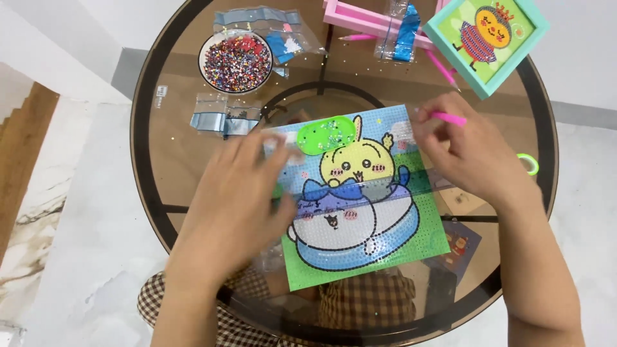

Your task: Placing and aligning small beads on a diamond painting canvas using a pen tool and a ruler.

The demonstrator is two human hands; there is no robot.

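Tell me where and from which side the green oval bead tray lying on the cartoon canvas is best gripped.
Probably by the right end of the green oval tray, pinched across its raised rim from above. It lies flat with loose beads inside, so it should stay level. The left hand crowds its left end; the right hand holds a pink pen.

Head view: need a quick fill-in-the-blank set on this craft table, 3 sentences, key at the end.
1. The right hand holds a thin pen whose colour is ____.
2. The white bowl at the far left of the glass table is full of mixed-colour ____.
3. The green oval tray lies on the cartoon canvas, near the fingertips of the ____ hand.

Missing words: pink; beads; left
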